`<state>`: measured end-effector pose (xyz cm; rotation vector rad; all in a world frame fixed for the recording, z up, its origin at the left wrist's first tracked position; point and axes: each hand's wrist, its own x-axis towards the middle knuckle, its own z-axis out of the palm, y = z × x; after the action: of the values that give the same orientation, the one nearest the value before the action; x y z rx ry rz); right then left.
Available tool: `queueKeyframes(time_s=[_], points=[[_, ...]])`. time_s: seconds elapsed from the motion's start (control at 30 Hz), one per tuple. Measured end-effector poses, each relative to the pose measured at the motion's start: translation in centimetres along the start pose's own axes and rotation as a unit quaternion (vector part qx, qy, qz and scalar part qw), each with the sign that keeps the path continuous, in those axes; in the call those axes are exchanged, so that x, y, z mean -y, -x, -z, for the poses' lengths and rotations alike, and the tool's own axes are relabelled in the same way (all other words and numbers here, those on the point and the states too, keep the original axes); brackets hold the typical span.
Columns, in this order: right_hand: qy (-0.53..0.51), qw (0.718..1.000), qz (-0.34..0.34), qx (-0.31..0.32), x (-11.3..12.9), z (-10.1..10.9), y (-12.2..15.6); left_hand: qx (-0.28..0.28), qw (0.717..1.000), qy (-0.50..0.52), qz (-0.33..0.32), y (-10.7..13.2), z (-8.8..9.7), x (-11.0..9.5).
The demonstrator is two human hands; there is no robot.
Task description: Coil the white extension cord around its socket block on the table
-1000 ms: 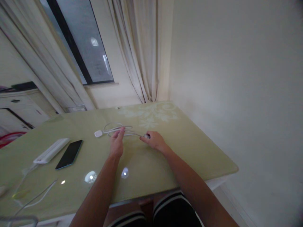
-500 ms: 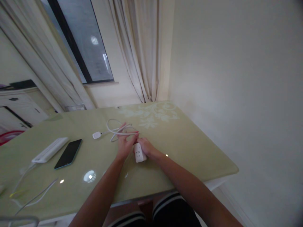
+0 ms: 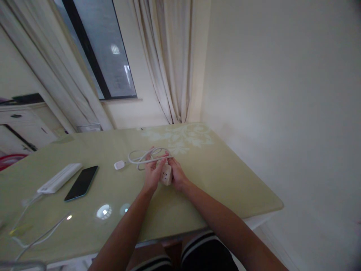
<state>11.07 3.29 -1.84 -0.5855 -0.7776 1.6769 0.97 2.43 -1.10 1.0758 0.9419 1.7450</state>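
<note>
A small white power strip (image 3: pixel 166 175) with socket holes on its face is held between my two hands above the table. My left hand (image 3: pixel 152 174) is closed at its left side, with loops of the white power cord (image 3: pixel 138 162) running across the fingers. Around the strip's right side and top curls my right hand (image 3: pixel 177 174), its fingertips meeting the cord where it joins the strip. The cord's white plug (image 3: pixel 119 165) lies on the table to the left of my hands. Some fingers are hidden behind the strip and the loops.
On the table (image 3: pixel 220 188), a black-screened phone (image 3: pixel 81 183) lies to the left beside a long white power strip (image 3: pixel 60 178). Thin cables (image 3: pixel 42 237) trail at the front left. A wall (image 3: pixel 267 113) rises on the right, and curtains (image 3: pixel 175 64) hang behind.
My hands have raised the power strip slightly and tipped it away from me. The right hand has shifted further round its side. The cord loops and plug have slid a little to the right.
</note>
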Motion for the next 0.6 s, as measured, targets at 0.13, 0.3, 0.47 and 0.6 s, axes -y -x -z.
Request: queueKeyframes(time_s=[0.13, 0.3, 0.47, 0.6], points=[[-0.024, 0.999, 0.014, -0.022, 0.7, 0.4, 0.0, -0.031, 0.992, -0.090, -0.088, -0.3, -0.2, 0.2], [-0.032, 0.998, 0.050, -0.034, 1.6, 0.4, 0.3, -0.062, 0.985, -0.134, -0.091, -0.8, -0.1, 1.1], [-0.087, 0.988, 0.093, -0.083, 2.2, 0.4, 0.0, 0.009, 0.978, -0.181, -0.100, -0.1, -0.2, 1.6], [-0.122, 0.980, 0.075, -0.137, 3.3, 1.4, -0.6, 0.117, 0.953, -0.240, -0.141, 1.2, -0.7, 1.5]])
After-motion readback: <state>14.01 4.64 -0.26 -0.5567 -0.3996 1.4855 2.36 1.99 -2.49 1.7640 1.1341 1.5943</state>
